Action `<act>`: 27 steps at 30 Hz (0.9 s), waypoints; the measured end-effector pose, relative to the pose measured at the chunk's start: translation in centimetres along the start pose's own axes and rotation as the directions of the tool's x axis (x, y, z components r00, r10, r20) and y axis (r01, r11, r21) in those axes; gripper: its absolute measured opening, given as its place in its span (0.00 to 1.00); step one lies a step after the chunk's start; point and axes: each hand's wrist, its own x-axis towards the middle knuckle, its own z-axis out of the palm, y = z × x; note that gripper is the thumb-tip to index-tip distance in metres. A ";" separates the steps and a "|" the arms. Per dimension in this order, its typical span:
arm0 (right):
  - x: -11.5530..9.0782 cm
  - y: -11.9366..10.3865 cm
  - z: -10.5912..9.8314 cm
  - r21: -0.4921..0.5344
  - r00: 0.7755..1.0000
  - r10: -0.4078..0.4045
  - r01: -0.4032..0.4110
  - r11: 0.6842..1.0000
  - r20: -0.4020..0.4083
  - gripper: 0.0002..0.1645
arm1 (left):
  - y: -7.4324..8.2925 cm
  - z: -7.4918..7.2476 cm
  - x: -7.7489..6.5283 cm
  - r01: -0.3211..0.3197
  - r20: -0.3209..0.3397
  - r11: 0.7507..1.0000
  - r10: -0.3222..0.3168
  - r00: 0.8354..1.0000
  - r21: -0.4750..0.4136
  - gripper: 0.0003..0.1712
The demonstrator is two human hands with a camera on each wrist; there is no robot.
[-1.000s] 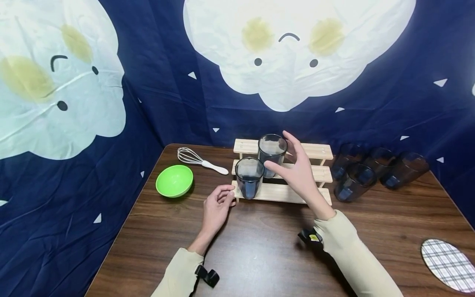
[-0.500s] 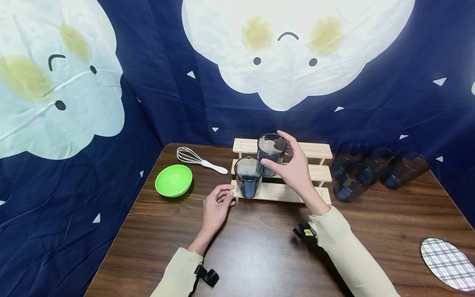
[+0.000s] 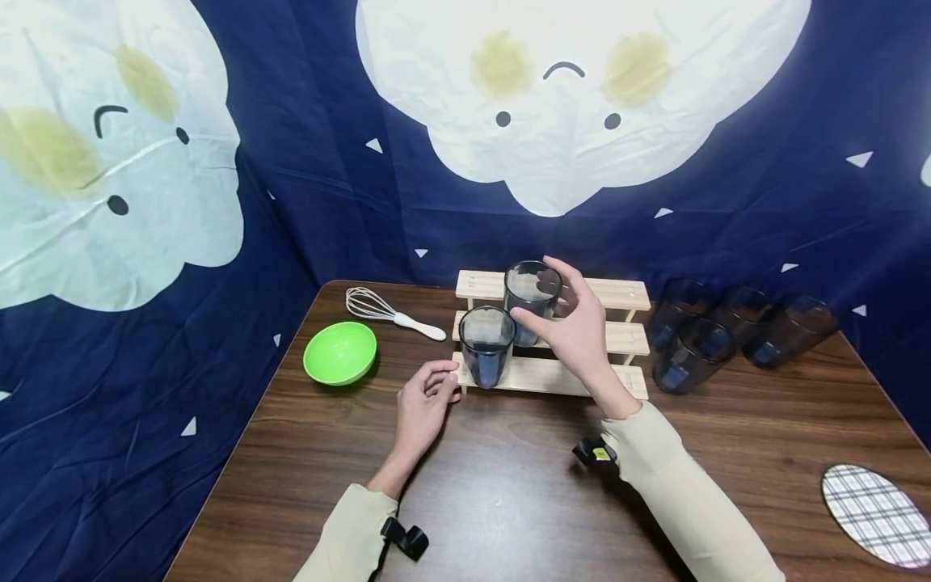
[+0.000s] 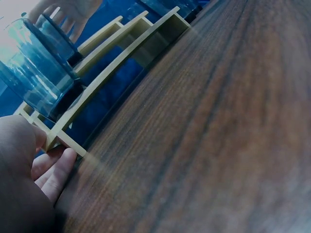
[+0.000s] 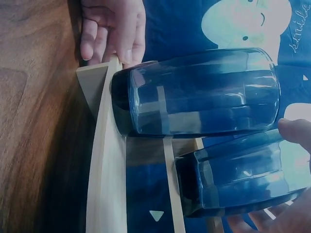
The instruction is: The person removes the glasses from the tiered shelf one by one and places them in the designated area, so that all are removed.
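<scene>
A three-tier wooden rack [image 3: 560,377] stands at the back of the table. At its left end, my left hand [image 3: 422,408] pinches the corner of the lowest tier between thumb and fingers, as the left wrist view shows. One dark tinted drinking glass [image 3: 486,346] is upright on the lowest tier, at the left. Behind it and slightly right, a second drinking glass [image 5: 243,174] has its base at the middle tier. My right hand [image 3: 582,335] grips this second glass near its rim, thumb in front and fingers behind; part of those fingers is hidden.
Several more tinted glasses [image 3: 694,356] stand right of the rack. A white whisk [image 3: 418,326] and a green bowl [image 3: 340,353] lie to the left. A checked oval mat [image 3: 876,513] is at the right edge. A blue cloth [image 3: 436,218] hangs behind the table.
My right hand has moved slightly left and its fingers have closed in on the rear glass. The left hand stays at the rack's end, and both glasses keep their places.
</scene>
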 end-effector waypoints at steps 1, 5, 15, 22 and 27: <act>0.0 0.0 0.0 0.005 1.000 0.002 -0.002 1.000 -0.009 0.50 | 0.0 0.0 0.0 0.000 0.000 1.000 0.000 1.000 0.002 0.09; -0.1 -0.1 0.1 0.030 0.999 0.015 -0.014 0.999 -0.043 0.50 | 0.0 0.0 0.0 0.001 0.001 1.000 -0.001 1.000 0.000 0.09; -0.8 -0.3 -0.4 0.038 0.993 -0.002 0.007 0.999 -0.116 0.49 | -0.1 0.1 0.0 0.001 0.002 1.000 -0.001 1.000 -0.007 0.09; -1.4 -1.0 -1.3 0.049 0.990 -0.039 0.046 0.998 -0.134 0.49 | -0.1 0.1 0.0 0.001 -0.001 1.000 -0.001 1.000 -0.008 0.09; -2.1 -1.7 -2.4 0.014 0.989 -0.053 0.055 0.998 -0.138 0.48 | -0.1 0.1 0.1 0.001 -0.003 1.000 -0.001 1.000 -0.004 0.09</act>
